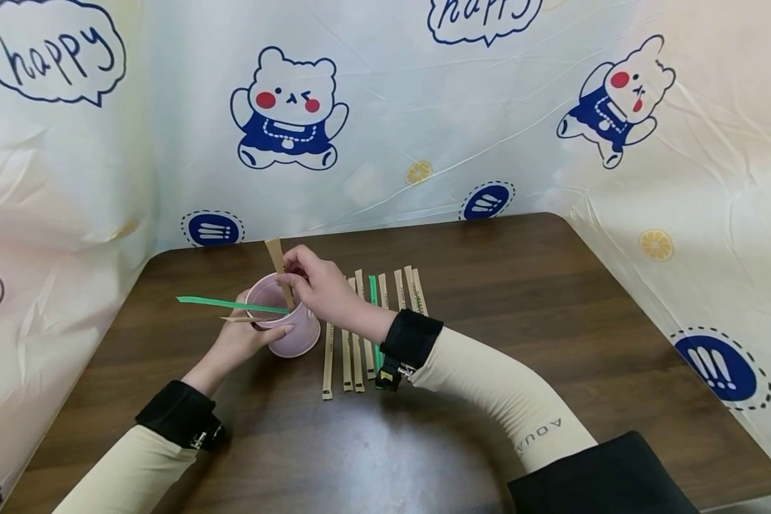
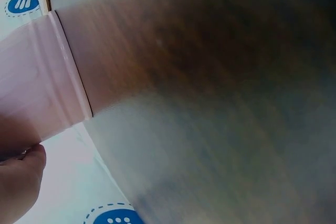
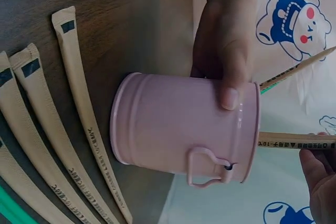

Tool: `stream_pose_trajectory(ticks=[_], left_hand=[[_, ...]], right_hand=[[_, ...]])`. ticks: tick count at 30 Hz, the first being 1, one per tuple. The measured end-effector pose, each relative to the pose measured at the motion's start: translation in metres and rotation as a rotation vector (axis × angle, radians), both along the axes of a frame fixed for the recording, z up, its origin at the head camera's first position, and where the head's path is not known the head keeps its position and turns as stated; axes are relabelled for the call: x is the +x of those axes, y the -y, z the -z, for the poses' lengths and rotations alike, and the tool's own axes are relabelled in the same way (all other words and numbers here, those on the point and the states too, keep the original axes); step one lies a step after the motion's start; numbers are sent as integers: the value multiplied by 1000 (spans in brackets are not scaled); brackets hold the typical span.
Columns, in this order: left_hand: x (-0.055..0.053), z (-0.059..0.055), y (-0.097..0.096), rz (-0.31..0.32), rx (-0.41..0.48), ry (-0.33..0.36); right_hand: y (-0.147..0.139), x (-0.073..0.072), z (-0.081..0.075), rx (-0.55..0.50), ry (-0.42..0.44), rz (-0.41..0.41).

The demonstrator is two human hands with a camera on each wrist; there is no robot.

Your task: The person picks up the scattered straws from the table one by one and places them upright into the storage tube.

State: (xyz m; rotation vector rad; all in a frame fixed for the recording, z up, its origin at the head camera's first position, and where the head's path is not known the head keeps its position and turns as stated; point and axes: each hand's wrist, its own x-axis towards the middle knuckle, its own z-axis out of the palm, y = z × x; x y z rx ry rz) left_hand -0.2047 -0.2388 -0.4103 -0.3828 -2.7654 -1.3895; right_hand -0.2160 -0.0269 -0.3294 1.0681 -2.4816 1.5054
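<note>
A small pink bucket (image 1: 300, 334) with a side loop handle is held in my left hand (image 1: 240, 339), the thumb lying along its wall in the right wrist view. It leans slightly left; whether its base touches the table I cannot tell. My right hand (image 1: 324, 289) pinches a slim brown paper-wrapped stick, likely a straw (image 1: 273, 255), whose lower end is inside the bucket. A green straw (image 1: 221, 303) and another brown straw (image 1: 238, 319) poke out over the rim to the left. The bucket's inside is mostly hidden.
Several brown wrapped straws (image 1: 328, 364) lie in a row on the dark wooden table (image 1: 520, 321), right of the bucket, with a green one (image 1: 373, 289) among them. My right forearm covers part of the row. A printed curtain (image 1: 385, 107) surrounds the table's back and sides.
</note>
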Motion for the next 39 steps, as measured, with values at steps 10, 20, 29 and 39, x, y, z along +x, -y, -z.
stream_pose_trajectory(ticks=[10,20,29,39], left_hand=[[-2,2,0,2,9,-64],[1,0,-2,-13,-20,-17],[1,0,-1,-1,-42,-45],[0,1,-1,-16,-51,-76]], right_hand=[[0,-1,12,101,41,10],[0,-5,15,123,99,-3],[-10,-11,16,145,160,-39],[-46,-32,9,133,171,163]])
